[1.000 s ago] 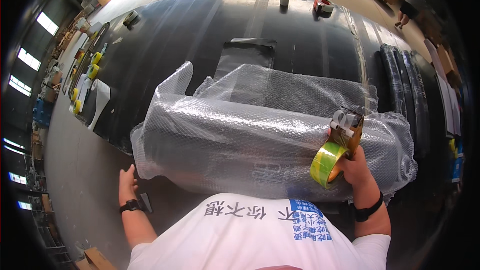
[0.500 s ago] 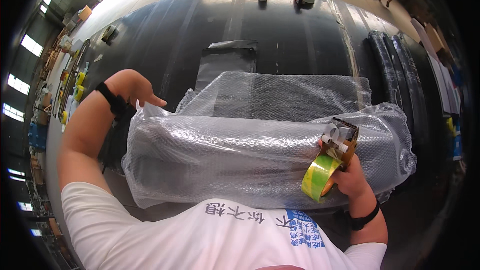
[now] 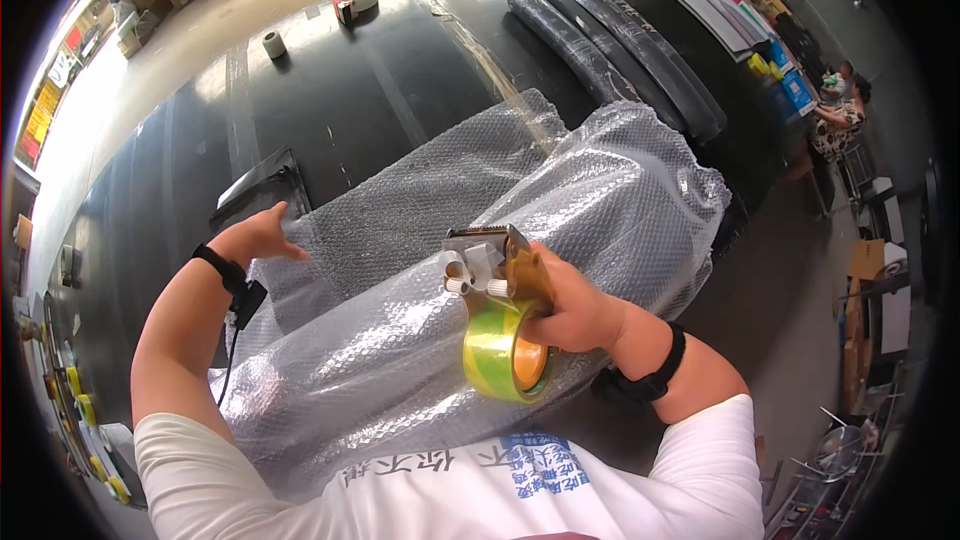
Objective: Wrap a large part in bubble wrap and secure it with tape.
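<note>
Head view looks down on a long bundle wrapped in clear bubble wrap point(image 3: 480, 270), lying slantwise across a wide black glossy worktable point(image 3: 330, 110) and reaching from the person's chest toward the upper right. Right hand point(image 3: 575, 312) is curled tight around the handle of a brown tape dispenser point(image 3: 500, 270) loaded with a yellow-green roll of packing tape point(image 3: 497, 352), its fingers closed and the dispenser's head pressed against the top of the bundle near its middle. Left hand point(image 3: 255, 237), with a black wristband, is open, fingers spread and holding nothing; it lies on the wrap at the bundle's left edge, though how firmly it presses cannot be told. At the table's far edge lie a second tape dispenser with a red core point(image 3: 354, 0) and a small grey tape core point(image 3: 273, 44), well apart from the bundle. Long black moulded strips point(image 3: 620, 50) lie side by side at the upper right.
</note>
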The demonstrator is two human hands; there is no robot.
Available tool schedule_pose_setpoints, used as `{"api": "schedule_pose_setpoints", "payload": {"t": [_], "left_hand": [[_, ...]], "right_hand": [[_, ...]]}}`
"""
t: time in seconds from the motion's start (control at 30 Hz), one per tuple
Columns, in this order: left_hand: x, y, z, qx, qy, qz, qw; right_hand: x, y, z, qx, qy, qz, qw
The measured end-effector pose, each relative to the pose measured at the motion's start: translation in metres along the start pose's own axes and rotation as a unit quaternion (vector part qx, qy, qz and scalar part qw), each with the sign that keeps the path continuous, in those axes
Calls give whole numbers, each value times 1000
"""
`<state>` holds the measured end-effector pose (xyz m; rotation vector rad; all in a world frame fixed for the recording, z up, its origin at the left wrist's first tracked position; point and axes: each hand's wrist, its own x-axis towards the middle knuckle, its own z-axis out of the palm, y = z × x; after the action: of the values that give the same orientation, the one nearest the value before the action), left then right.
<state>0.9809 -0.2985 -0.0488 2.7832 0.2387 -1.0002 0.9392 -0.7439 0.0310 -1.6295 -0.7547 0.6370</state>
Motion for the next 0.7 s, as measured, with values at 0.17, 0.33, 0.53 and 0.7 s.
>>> {"api": "schedule_pose_setpoints", "payload": {"t": [0.17, 0.33, 0.53, 0.7], "left_hand": [[-34, -18, -16, -137, 21, 75, 988], [-168, 55, -12, -44, 52, 322, 944], [-225, 84, 24, 110, 15, 343, 933], [-239, 111, 7, 143, -168, 360, 906]], "right_hand": [[1, 4, 0, 37, 10, 20, 999], [-7, 8, -8, 96, -9, 93, 991], [13, -51, -13, 130, 20, 191, 973], [63, -122, -17, 98, -10, 219, 971]]}}
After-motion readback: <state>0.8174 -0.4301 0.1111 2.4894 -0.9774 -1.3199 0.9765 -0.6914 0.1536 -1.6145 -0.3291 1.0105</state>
